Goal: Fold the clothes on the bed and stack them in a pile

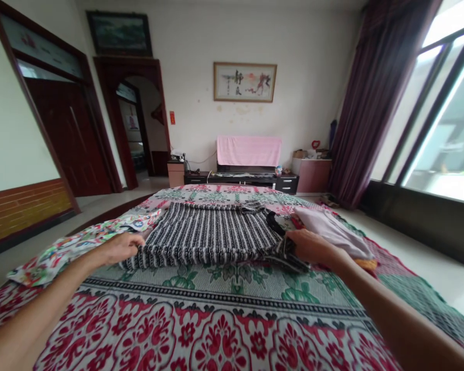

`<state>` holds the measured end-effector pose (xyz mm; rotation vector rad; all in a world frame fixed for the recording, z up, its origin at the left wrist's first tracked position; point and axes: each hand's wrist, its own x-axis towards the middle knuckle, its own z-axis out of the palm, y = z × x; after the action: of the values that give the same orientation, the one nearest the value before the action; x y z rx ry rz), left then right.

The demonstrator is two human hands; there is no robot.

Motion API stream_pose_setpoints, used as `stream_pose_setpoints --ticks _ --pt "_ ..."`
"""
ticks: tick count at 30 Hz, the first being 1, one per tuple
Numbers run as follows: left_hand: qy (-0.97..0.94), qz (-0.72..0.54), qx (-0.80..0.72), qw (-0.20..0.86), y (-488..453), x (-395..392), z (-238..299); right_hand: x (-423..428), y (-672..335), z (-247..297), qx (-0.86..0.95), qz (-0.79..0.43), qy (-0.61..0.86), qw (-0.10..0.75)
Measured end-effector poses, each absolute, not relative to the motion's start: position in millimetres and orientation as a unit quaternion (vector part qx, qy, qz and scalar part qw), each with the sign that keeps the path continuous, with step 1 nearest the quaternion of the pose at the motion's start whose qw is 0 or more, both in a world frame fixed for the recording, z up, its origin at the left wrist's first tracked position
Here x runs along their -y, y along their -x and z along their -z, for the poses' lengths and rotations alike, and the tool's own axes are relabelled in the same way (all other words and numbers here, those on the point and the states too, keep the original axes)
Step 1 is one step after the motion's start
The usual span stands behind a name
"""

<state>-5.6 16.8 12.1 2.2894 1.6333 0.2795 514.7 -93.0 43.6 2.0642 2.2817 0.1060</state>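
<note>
A black and white striped knit sweater (212, 232) lies spread sideways on the patterned bed cover (201, 319), its dark neckband toward the right. My left hand (121, 248) pinches the sweater's near left corner, fingers closed. At the right end, my right hand (307, 245) is closed on the sweater near the collar and a bunched sleeve. Its fingertips are partly hidden by the fabric. Left of the sweater is a crumpled multicoloured printed cloth (81, 245), close behind my left hand. Folded pale clothing (334, 232) lies just beyond my right hand.
Past the far edge of the cover stands a low black cabinet (196, 180) with a pink cloth (249, 150) draped over a flat object on it. A side cabinet (312, 175) bears small items. Purple curtains (374, 113) and a window are on the right; doorways are on the left.
</note>
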Motion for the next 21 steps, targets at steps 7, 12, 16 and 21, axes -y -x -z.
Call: stream_pose_setpoints --ticks 7,12,16,21 --pt "-0.756 -0.127 -0.64 -0.052 -18.6 -74.9 -19.6 3.2 -521.1 -50.8 -0.679 -0.075 -0.73 -0.04" --pt "-0.689 -0.145 -0.705 -0.079 -43.0 -92.0 -11.7 -41.0 -518.9 -39.8 -0.623 -0.102 -0.765 -0.129" --pt "-0.658 -0.172 -0.728 -0.084 -50.4 -88.3 4.8 -43.5 -522.6 -10.2 -0.564 -0.138 -0.787 -0.209" --pt "-0.627 -0.132 -0.767 -0.031 -41.8 -70.0 24.3 -19.5 -542.5 21.6 -0.527 -0.067 -0.815 -0.231"
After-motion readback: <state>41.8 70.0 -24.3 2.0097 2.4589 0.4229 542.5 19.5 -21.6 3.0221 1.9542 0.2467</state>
